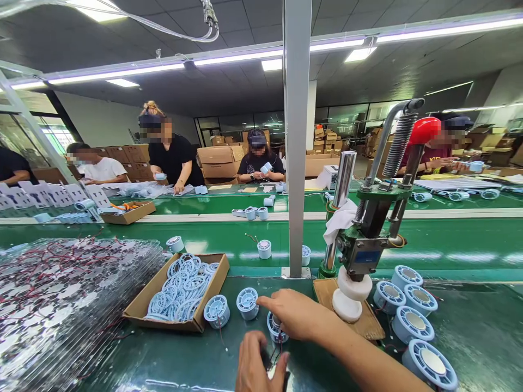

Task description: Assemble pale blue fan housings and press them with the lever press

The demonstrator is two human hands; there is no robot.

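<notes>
My right hand (292,313) reaches in from the right with its index finger stretched left, the tip at the rim of a light-blue round housing (247,303). Its other fingers curl over a second blue housing (278,333), largely covered; what they hold is hidden. Close below, my left hand (259,363) curves its fingers and thumb around something dark, too covered to name. Thin dark wires run between the covered housing and this hand. Another blue housing (217,312) with a loose wire stands to the left.
A cardboard tray (163,321) of blue rings sits left, beside stacked clear trays (81,305) of wired parts. On the right stands a hand press (363,239) with several disc-topped housings (412,322). Beyond a metal post (297,136), a green conveyor (229,228) carries parts; several co-workers (171,158) sit or stand behind.
</notes>
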